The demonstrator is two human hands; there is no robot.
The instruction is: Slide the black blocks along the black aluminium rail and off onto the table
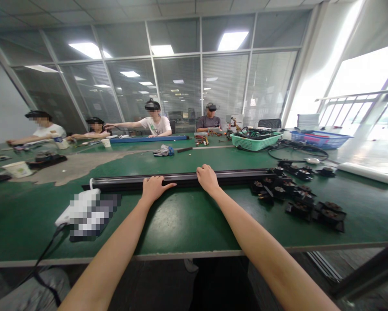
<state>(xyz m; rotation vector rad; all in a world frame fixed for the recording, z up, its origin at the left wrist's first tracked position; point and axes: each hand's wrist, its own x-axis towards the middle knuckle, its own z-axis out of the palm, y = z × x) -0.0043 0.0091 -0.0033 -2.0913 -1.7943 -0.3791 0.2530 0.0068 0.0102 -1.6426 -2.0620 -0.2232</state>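
A long black bar [181, 177] is laid crosswise on the green table [177, 224]. Left hand [152, 189]: fingers curled over it, thumb spread. Right hand [207, 178]: fingers bunched over it. Clamping cannot be told. Hands are spaced apart, presumably for steadiness.

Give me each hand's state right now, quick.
Left hand: open, on the long black bar, thumb spread out to the side.
Right hand: fingers curled over the same bar; whether it grips cannot be told.
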